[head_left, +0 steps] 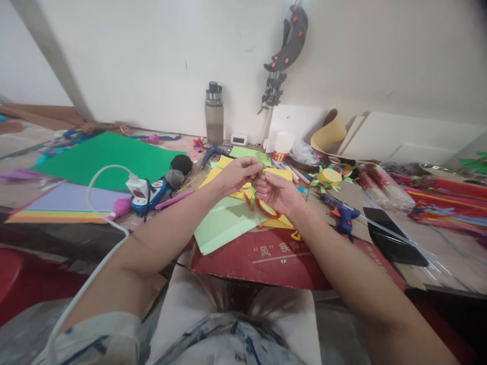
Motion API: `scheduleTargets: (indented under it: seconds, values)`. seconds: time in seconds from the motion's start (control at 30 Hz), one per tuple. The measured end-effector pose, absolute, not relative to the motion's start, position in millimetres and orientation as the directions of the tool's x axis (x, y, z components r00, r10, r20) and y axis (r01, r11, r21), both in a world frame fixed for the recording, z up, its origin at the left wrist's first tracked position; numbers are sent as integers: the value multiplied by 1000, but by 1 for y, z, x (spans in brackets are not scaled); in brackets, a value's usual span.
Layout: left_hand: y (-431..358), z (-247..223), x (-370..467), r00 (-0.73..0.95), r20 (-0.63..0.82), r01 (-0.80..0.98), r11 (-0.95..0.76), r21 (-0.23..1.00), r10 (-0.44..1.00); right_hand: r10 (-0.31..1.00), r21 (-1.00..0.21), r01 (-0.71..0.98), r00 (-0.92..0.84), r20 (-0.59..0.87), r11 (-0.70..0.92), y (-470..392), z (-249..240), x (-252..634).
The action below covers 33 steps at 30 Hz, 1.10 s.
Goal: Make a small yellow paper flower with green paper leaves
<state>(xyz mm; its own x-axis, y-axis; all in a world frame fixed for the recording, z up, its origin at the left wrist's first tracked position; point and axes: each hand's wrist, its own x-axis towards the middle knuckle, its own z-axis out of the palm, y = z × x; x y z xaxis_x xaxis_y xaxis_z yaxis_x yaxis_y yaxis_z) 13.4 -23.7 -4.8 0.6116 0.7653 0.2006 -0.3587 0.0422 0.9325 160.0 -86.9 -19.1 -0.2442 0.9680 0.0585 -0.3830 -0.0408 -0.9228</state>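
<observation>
My left hand and my right hand meet above the middle of the worktop, thumbs and fingertips pinched together. Whatever sits between the fingertips is too small to make out. Under them lie sheets of yellow paper and a light green sheet. Beside the right palm is a red-orange loop, like a scissors handle, partly covered by that hand. A red cardboard piece with white printed characters lies nearest my lap. Just behind the hands is a lime green paper.
Right: a blue glue gun, black phone, yellow-green paper turtle-like shape and bagged sticks. Left: a green sheet and a power strip with a white cable. Behind: a bottle and paper cup.
</observation>
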Motion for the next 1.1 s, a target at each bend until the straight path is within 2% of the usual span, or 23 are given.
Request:
scheduleTargets:
  seconds: [0.1,0.2,0.3,0.43,0.5,0.63,0.93,1.1]
  values:
    - [-21,-5,14,577,192,-341,20,940,794,974,-932,-361,-220,47,-37,-83,-21,164]
    - [-17,-5,14,489,167,-318,-3,948,856,994,-963,-253,-36,104,91,-77,-25,170]
    - [-13,-8,14,427,159,-288,-33,957,890,972,-973,-82,111,207,216,-73,-29,174]
    - [-13,-11,15,409,191,-250,-92,964,892,929,-932,215,168,329,291,-73,-33,173]
    - [-15,-12,16,414,199,-227,-111,968,888,913,-906,288,176,369,311,-75,-34,171]
    - [-18,-12,18,437,169,-192,-93,977,883,910,-896,307,159,382,322,-76,-36,170]
    - [-16,-12,19,439,163,-273,-42,961,884,907,-895,304,167,387,326,-72,-39,172]
    - [-18,-9,18,440,151,-262,-35,965,885,907,-892,312,161,389,327,-74,-38,170]
